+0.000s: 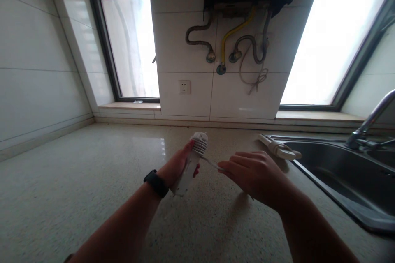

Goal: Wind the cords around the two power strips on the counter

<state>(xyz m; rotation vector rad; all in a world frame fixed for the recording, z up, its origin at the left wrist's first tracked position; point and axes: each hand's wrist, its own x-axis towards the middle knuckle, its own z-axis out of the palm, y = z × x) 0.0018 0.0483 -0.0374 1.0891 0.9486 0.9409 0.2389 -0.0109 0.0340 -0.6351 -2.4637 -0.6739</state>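
Observation:
My left hand (182, 162), a black watch on its wrist, is wrapped round a long white power strip (187, 174) held tilted above the counter. White cord (200, 144) lies in several turns round its upper end. From those turns a length of cord runs taut to my right hand (247, 168), whose fingers are closed on it. A short bit of cord shows below the right palm. What the fingers cover of the strip and cord is hidden. Beside the sink lies another long white object (277, 148) with a loop at its near end; its kind is unclear.
The speckled counter (101, 189) runs under both hands to the tiled wall. At the right is a steel sink (336, 176) with a tap (367, 125). A wall socket (184, 86) sits ahead, with pipes and a yellow hose (230, 33) under a wall-mounted unit.

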